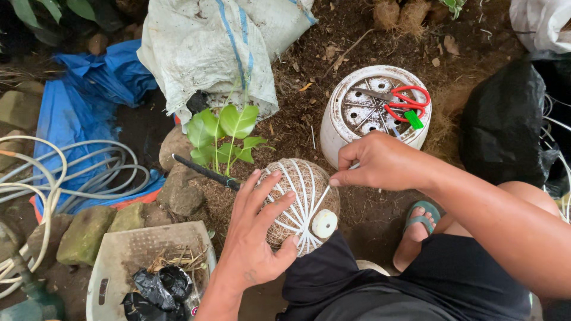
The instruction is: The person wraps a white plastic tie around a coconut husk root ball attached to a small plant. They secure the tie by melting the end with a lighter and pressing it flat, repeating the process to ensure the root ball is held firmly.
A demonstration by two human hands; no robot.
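2 bare hands are working a fibre-wrapped plant ball (295,202) resting against the person's lap. The left hand (257,233) is lying flat and spread on the ball's side, steadying it so it cannot roll. The right hand (375,161) is pinching a strand of white string (319,199) between thumb and fingertips, keeping it taut across the many loops already crossing the ball beside a small white disc (324,223). A green leafy plant (225,134) is rising from the ball's far end. Beyond, red-handled scissors (399,101) are lying within reach on an upturned white pot (339,128) on the soil.
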